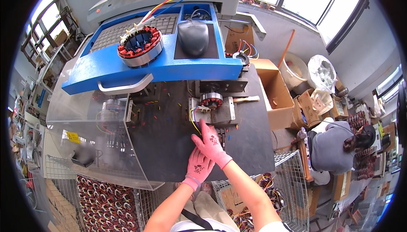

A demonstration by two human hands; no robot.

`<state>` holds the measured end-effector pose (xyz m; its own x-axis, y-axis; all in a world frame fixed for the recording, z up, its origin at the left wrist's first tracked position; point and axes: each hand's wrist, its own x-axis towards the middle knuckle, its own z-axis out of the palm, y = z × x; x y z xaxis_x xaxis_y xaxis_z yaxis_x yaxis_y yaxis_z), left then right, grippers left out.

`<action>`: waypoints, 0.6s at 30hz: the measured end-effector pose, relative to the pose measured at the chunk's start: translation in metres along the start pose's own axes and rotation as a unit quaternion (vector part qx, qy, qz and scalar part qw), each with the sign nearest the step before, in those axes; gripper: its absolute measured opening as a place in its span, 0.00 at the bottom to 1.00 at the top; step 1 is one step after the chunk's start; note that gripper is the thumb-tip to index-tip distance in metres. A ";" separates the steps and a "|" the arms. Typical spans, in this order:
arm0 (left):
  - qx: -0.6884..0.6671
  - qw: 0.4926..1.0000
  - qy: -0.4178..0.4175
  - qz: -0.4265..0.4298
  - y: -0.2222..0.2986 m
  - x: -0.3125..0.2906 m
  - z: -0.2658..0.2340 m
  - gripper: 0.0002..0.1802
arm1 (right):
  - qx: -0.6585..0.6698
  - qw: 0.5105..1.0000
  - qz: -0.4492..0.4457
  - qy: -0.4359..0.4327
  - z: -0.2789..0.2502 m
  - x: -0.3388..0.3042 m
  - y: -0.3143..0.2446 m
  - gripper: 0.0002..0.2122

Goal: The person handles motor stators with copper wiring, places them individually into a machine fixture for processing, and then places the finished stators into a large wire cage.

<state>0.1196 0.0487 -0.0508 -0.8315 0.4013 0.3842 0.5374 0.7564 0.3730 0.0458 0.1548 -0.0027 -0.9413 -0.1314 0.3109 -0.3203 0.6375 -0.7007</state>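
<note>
Nearest to me, my two forearms come up from the lower edge, both hands in pink knit gloves, over a dark counter [169, 147]. My left hand [198, 166] rests flat on the counter, fingers loosely together and holding nothing. My right hand [210, 142] reaches just past it, its fingers stretched forward and close together, the tips touching the loose wires [194, 119] that trail from a small motor part; I cannot tell whether they pinch a wire or only press on it.

Just beyond the fingertips sits that small motor part [211, 100], a ring of steel wound with red-capped copper coils, seated in a grey metal clamp block [224, 112]. I judge it dense and heavy for its size and stiff in the steel ring, but the thin windings and the yellow and blue wires look easy to bend or nick. The safest hold seems to be around the bare outer rim, not the coils or leads.

Farther off, a blue machine tray [110, 77] carries a larger ring of the same kind [140, 45], beside a grey mouse [193, 37]. At the far right, another person [333, 147] sits among cardboard boxes [275, 92].
</note>
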 end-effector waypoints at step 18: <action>-0.846 0.468 0.000 -0.256 0.006 -0.040 -0.072 0.31 | 0.198 0.959 0.154 -0.128 -0.086 0.007 -0.056 0.21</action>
<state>0.1663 -0.0001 -0.0038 -0.9125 0.3905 -0.1214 -0.3892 -0.7381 0.5511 0.0662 0.1834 0.0939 -0.9768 -0.1972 -0.0833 0.0106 0.3442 -0.9388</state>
